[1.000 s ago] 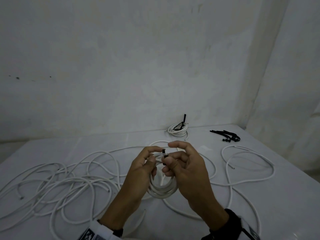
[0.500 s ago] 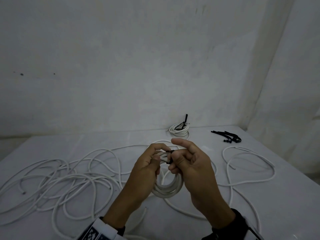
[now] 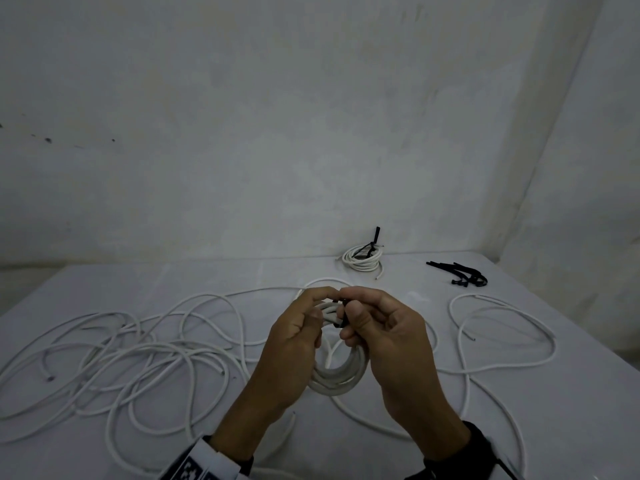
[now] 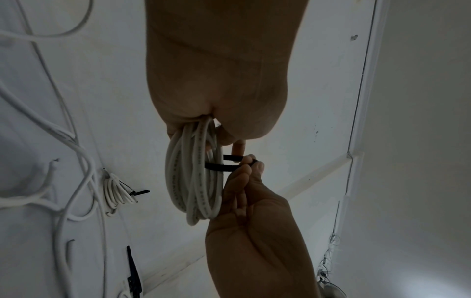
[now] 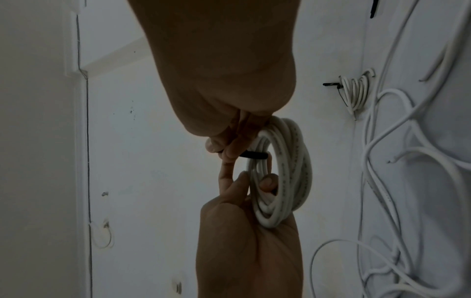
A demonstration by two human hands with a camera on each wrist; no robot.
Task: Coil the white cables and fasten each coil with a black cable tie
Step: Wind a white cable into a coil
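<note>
A small coil of white cable (image 3: pixel 341 379) hangs between my hands above the table. My left hand (image 3: pixel 320 303) grips the coil's top, fingers curled round the strands; in the right wrist view the left hand's thumb (image 5: pixel 267 181) pokes through the coil (image 5: pixel 288 171). A black cable tie (image 4: pixel 220 167) loops round the coil's strands. My right hand (image 3: pixel 349 308) pinches the tie (image 3: pixel 341 315) right beside the coil. In the left wrist view the right hand's fingertips (image 4: pixel 251 164) hold both ends of the tie together next to the coil (image 4: pixel 193 177).
A tied coil (image 3: pixel 362 259) with a black tie sticking up lies at the back by the wall. A bunch of black ties (image 3: pixel 460 273) lies at the back right. Loose white cable sprawls at the left (image 3: pixel 138 355) and loops at the right (image 3: pixel 502 327).
My right index finger, raised before, has curled down onto the tie. Both hands have closed in together at the top of the coil, which hangs in about the same place.
</note>
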